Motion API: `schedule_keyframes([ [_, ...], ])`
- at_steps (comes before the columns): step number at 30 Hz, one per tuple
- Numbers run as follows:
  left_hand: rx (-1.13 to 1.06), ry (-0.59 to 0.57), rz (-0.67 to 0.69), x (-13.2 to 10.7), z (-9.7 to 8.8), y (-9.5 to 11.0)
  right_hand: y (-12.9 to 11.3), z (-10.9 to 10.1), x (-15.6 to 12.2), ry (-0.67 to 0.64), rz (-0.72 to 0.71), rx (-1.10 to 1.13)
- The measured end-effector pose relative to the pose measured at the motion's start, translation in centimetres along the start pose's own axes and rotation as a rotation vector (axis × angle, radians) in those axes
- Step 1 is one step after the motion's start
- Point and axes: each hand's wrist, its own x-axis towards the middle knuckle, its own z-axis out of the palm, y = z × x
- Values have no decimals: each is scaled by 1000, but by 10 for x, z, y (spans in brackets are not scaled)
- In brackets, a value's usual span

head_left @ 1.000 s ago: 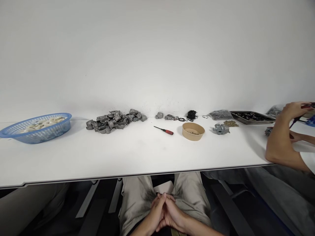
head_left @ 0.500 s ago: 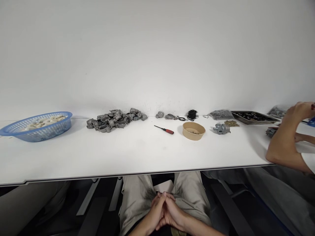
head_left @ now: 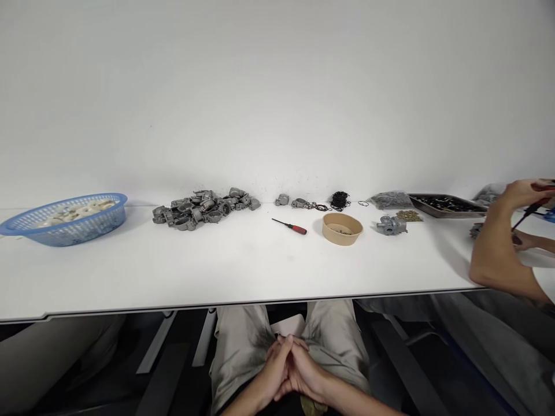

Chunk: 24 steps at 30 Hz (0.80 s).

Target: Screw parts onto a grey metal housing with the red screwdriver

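Observation:
My left hand (head_left: pixel 273 372) and my right hand (head_left: pixel 306 375) are clasped together in my lap, below the front edge of the white table (head_left: pixel 243 268). Neither hand holds any object. On the table beyond them lie a red-handled screwdriver (head_left: pixel 289 226), a tan paper bowl (head_left: pixel 342 229) with small parts in it, and a single grey metal casting (head_left: pixel 391 225). A heap of grey metal castings (head_left: pixel 203 208) lies further left near the wall.
A blue plastic basket (head_left: pixel 65 219) with pale parts stands at the far left. Black rings (head_left: pixel 339 200), a bag of small parts (head_left: pixel 390 200) and a dark tray (head_left: pixel 446 205) line the back right. Another person's arm (head_left: pixel 498 248) works with a tool at the right edge.
My clasped hands have stayed in my lap. The other person's hand at the right has lowered and lifted again with its tool. The view has tilted slightly.

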Motion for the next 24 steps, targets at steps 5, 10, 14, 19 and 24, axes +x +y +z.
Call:
schedule_keyframes([
  [5,-48,44,57,-5,3,5,-1,0,1,13,11,-30],
  [10,-47,33,45,-4,4,4,-1,0,0,20,15,-7],
  [14,-87,14,31,1,3,-4,-2,1,-1,-1,3,-3],
  [19,-69,-17,22,4,1,-11,-4,2,-2,1,21,-12],
  [24,-13,5,18,1,1,-4,-5,3,-2,-1,15,-28],
])
